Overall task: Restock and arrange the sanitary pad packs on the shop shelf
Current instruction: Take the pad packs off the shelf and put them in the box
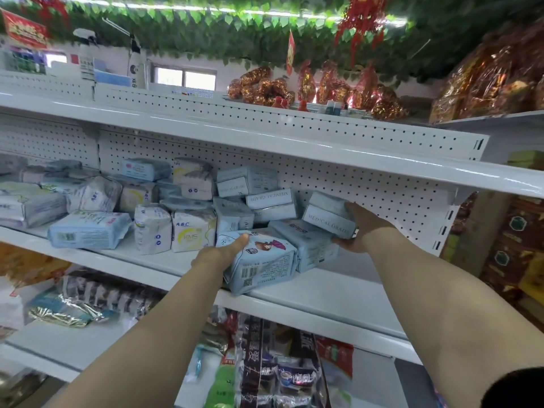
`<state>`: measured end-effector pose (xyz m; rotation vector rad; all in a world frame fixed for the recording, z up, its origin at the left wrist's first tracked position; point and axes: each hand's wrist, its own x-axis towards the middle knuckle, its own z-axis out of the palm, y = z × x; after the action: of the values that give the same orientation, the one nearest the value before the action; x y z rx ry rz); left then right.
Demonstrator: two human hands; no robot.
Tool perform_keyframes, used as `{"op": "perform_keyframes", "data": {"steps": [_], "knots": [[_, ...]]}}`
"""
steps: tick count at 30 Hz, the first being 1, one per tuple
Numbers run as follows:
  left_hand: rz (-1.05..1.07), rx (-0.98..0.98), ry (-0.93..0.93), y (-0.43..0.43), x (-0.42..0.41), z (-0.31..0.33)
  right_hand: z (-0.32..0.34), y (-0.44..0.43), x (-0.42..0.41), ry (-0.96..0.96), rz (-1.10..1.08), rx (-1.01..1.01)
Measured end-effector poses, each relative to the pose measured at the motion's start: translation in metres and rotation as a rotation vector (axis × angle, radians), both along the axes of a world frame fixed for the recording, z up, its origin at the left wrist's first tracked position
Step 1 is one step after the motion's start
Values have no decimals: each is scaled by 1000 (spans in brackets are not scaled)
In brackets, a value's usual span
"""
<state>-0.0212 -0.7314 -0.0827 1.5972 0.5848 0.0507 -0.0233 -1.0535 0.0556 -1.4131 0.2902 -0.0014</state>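
Middle shelf, white, with a pegboard back. Left half of frame: a loose heap of pad packs, pale blue and white, some flat and some on end. A white ABC pack stands upright near centre.

Centre: left hand grips the left end of a cartoon-print pack lying at the shelf's front edge, thumb laid over its top. The fingers are hidden behind it, so their spread cannot be told.

Touching it on the right, a pale blue pack lies flat.

Right of centre: right hand holds a MEDICAL GRADE pack tilted above that one, fingers close together over its top, thumb beneath.
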Motion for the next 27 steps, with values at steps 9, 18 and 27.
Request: {"op": "perform_keyframes", "data": {"steps": [9, 18, 27], "knots": [[88, -113, -223, -39, -80, 41, 4, 8, -54, 90, -31, 313], [303, -381, -249, -31, -57, -23, -18, -39, -106, 39, 31, 385], [364, -568, -315, -220, -201, 48, -33, -152, -171, 14, 49, 433]]}}
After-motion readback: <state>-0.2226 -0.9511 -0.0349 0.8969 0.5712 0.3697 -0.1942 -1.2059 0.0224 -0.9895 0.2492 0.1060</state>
